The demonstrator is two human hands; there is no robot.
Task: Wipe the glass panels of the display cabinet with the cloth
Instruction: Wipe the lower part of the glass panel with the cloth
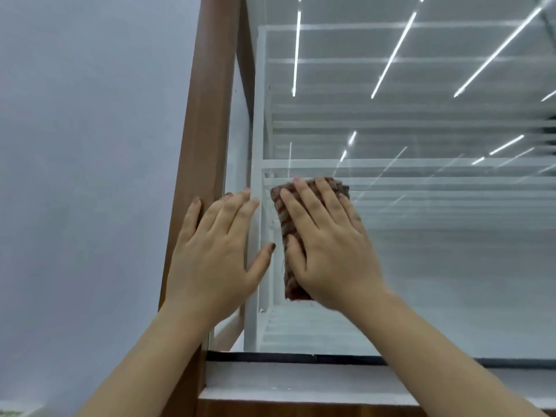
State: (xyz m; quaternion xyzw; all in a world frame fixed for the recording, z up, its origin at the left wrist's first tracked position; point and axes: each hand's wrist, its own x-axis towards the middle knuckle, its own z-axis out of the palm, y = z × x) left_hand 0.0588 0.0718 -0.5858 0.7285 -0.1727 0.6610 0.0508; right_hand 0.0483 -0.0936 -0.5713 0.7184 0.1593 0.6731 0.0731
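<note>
While the camera looks forward at a glass-fronted display cabinet (421,266), a plain pale grey wall (84,145) fills the left third of the view. Just right of it, a brown wooden frame post (207,115) rises at a slant from the bottom edge to the top of the picture.

The person's left hand (213,254) lies flat, fingers straight and slightly spread, holding nothing. Its little finger rests on the wooden post, the other fingers reach across the edge of the glass panel (451,281), and the thumb points right toward the other hand. The bare forearm runs down to the lower left.

Just beside it, to the right, the right hand (328,245) presses a folded cloth (285,224) (reddish brown with paler stripes) flat against the glass. The fingers lie straight over the cloth, pointing up, and the thumb lies along its left side; the cloth shows above the fingertips and along the left of the palm. Both hands sit near the lower left corner of the panel, close together but not touching.

Behind the glass, white slatted shelves (421,176) run off to the right. Long bright light strips (394,55) reflect in the upper part of the glass. Below the panel, a dark seal strip (301,358) and a white ledge (301,383) run along the base.
</note>
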